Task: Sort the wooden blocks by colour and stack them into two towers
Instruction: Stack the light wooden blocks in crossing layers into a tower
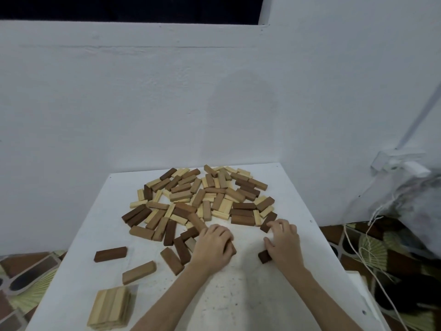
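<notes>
A loose heap of light and dark wooden blocks [202, 197] covers the far half of the white table [250, 295]. My left hand [212, 247] curls over a dark brown block [232, 248] at the heap's near edge. My right hand [282, 242] grips another dark block [264, 256], whose end sticks out to the left of the palm. A low stack of light blocks [110, 308] stands at the table's near left corner. Single brown blocks lie apart: a dark one [110, 254], a mid-brown one [139, 272] and another mid-brown one [171, 261].
A white wall rises right behind the table. On the patterned floor to the right lie white cords [358, 247] and a grey bag [410, 204]. A wall socket [393, 163] sits above the bag.
</notes>
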Demonstrator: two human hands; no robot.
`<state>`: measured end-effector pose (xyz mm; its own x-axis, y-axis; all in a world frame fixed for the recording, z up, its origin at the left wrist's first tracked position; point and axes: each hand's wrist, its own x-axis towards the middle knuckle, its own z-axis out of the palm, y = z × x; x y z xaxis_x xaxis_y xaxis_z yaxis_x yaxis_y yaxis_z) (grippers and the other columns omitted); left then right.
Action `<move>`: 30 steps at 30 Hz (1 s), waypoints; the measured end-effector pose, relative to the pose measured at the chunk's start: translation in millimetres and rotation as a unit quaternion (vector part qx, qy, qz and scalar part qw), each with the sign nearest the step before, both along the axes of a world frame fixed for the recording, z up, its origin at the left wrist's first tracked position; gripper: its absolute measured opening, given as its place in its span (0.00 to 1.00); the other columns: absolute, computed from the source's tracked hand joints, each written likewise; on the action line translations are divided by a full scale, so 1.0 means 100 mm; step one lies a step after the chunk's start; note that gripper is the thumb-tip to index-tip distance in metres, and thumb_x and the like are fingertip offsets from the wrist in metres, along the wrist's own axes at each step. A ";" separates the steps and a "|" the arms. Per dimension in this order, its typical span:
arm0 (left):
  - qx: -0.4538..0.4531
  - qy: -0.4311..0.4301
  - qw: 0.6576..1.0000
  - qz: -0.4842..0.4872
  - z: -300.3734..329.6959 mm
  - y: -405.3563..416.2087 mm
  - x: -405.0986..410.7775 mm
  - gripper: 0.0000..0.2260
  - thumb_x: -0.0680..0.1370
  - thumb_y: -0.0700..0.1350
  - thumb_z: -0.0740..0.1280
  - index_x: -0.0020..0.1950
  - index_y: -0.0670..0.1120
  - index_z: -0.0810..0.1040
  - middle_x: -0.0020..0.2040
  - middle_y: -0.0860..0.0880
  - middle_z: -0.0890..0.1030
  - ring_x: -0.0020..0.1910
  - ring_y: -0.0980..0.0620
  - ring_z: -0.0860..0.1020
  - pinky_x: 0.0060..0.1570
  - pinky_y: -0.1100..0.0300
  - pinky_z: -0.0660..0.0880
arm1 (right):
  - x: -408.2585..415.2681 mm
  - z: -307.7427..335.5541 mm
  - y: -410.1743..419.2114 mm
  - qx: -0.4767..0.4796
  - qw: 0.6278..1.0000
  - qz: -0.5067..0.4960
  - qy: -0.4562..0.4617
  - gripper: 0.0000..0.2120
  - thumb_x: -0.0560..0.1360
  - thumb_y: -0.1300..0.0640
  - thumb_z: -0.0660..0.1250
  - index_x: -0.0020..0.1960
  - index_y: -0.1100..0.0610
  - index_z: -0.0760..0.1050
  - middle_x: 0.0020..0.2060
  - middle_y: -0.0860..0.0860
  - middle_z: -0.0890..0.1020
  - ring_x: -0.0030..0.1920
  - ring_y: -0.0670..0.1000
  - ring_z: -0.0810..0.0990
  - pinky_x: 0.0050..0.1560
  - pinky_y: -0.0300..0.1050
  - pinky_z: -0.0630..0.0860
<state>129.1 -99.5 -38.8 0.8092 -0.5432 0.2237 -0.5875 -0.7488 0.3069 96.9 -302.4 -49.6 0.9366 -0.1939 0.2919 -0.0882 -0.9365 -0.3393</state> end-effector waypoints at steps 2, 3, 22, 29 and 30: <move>-0.017 0.000 0.999 0.030 0.01 -0.01 0.08 0.13 0.80 0.48 0.55 0.55 0.46 0.76 0.56 0.51 0.76 0.60 0.51 0.71 0.60 0.60 0.63 | -0.03 0.01 -0.02 -0.003 1.000 0.017 -0.022 0.17 0.62 0.56 0.79 0.49 0.57 0.80 0.48 0.55 0.81 0.47 0.59 0.79 0.40 0.52 0.78; -0.020 0.004 0.999 0.047 0.04 -0.03 0.13 0.12 0.80 0.47 0.56 0.59 0.45 0.75 0.59 0.50 0.75 0.62 0.50 0.70 0.60 0.61 0.62 | -0.06 0.00 -0.01 -0.005 0.999 0.038 -0.031 0.16 0.66 0.51 0.74 0.51 0.55 0.79 0.51 0.54 0.80 0.50 0.58 0.78 0.43 0.51 0.78; 0.054 0.038 0.998 0.021 0.12 -0.33 0.04 0.12 0.79 0.43 0.60 0.61 0.47 0.76 0.57 0.50 0.77 0.57 0.50 0.73 0.58 0.61 0.62 | 0.11 -0.11 -0.03 -0.109 0.993 0.002 0.042 0.16 0.77 0.50 0.60 0.58 0.53 0.80 0.58 0.55 0.81 0.62 0.62 0.77 0.51 0.70 0.73; 0.050 0.077 0.995 -0.026 0.17 -0.46 -0.09 0.16 0.77 0.50 0.65 0.65 0.48 0.74 0.60 0.51 0.77 0.61 0.51 0.72 0.59 0.59 0.63 | 0.30 -0.09 -0.13 -0.127 0.992 0.003 0.000 0.15 0.71 0.52 0.60 0.47 0.56 0.83 0.48 0.50 0.85 0.52 0.56 0.83 0.40 0.65 0.77; 0.059 0.074 0.995 -0.035 0.18 -0.47 -0.09 0.18 0.78 0.51 0.64 0.67 0.50 0.72 0.64 0.53 0.75 0.65 0.52 0.69 0.62 0.59 0.61 | 0.32 -0.08 -0.12 -0.122 0.993 0.005 0.000 0.12 0.68 0.54 0.64 0.47 0.56 0.83 0.48 0.50 0.85 0.51 0.56 0.84 0.40 0.67 0.76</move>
